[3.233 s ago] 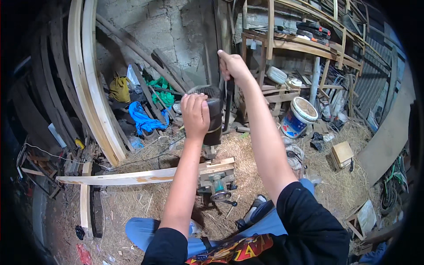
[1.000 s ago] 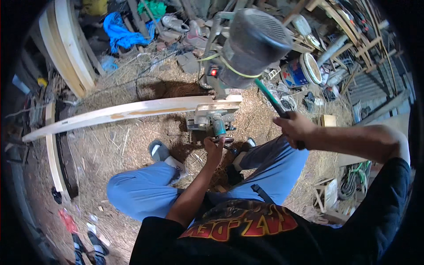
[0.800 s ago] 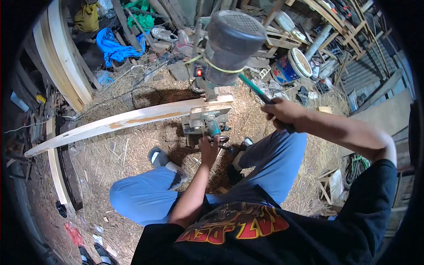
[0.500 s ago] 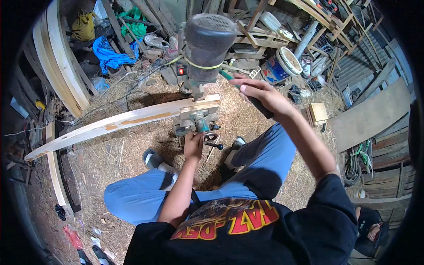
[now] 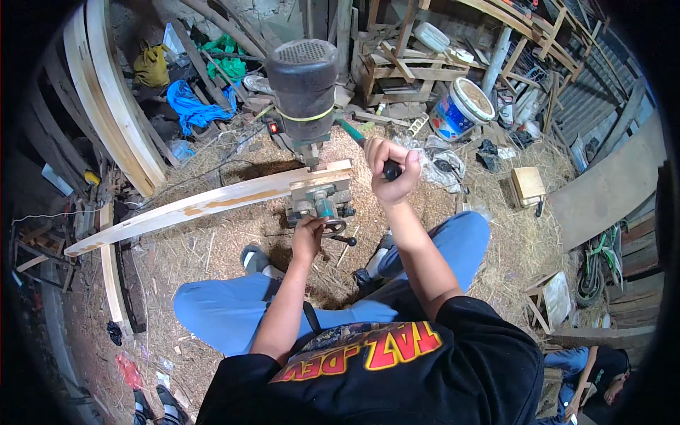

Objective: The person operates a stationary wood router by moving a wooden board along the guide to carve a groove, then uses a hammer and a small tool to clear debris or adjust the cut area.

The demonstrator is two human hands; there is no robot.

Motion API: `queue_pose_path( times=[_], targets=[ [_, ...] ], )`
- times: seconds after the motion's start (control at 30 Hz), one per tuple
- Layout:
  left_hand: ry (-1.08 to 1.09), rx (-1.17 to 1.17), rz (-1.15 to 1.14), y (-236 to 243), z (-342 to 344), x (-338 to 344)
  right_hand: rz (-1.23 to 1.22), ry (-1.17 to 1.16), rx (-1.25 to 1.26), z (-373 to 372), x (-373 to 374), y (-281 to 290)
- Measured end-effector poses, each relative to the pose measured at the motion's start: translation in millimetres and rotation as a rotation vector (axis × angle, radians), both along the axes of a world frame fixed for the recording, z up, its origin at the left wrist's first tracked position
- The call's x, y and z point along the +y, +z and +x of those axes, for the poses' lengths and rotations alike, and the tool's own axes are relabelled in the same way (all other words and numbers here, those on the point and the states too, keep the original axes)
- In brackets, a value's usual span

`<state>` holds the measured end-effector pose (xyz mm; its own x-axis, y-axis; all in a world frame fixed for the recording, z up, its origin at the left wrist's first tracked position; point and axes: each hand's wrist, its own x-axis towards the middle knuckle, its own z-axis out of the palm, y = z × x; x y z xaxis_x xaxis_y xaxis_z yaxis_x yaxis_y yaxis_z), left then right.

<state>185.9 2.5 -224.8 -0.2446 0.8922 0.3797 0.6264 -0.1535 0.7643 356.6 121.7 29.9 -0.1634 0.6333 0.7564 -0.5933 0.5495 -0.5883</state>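
In front of me stands a drilling or mortising machine with a dark round motor housing (image 5: pixel 303 85) banded in yellow. Its tool meets a long pale, slightly curved wooden beam (image 5: pixel 212 198), held in the vise (image 5: pixel 322 193) below. My right hand (image 5: pixel 395 168) is wrapped around the black grip of the green feed lever (image 5: pixel 350 132), its round end showing by the thumb. My left hand (image 5: pixel 307 238) is curled at the left side of the vise's metal handwheel (image 5: pixel 334 227), beside a green cylindrical part; the fingertips are partly hidden.
Curved planks (image 5: pixel 106 106) lean at the left. Wood shavings cover the floor around my feet. A blue-and-white bucket (image 5: pixel 460 110) and scrap wood stand behind, with a wooden block (image 5: pixel 528 187) on the right. Another person (image 5: pixel 595 379) sits at the lower right. A cable runs behind the beam.
My right hand has gone from stretched fingers over the lever to a closed grip around its handle. My left hand stays at the handwheel. The view has shifted slightly, showing more of the other person.
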Motion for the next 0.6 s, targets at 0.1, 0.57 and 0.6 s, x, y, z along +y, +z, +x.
queue_pose_path(
  times=[0.1, 0.57, 0.6],
  targets=[
    [0.003, -0.018, -0.116, 15.2, 6.9, -3.9, -0.059, -0.052, -0.031, -6.7, 32.9, 21.0],
    [0.053, -0.119, -0.06, 0.7, 1.8, -11.1, -0.192, -0.026, -0.192, -46.1, 131.4, 32.1],
    [0.044, -0.132, -0.062, 5.8, 3.7, -10.1, -0.241, -0.023, -0.243, -36.1, 124.0, -1.7]
  ],
)
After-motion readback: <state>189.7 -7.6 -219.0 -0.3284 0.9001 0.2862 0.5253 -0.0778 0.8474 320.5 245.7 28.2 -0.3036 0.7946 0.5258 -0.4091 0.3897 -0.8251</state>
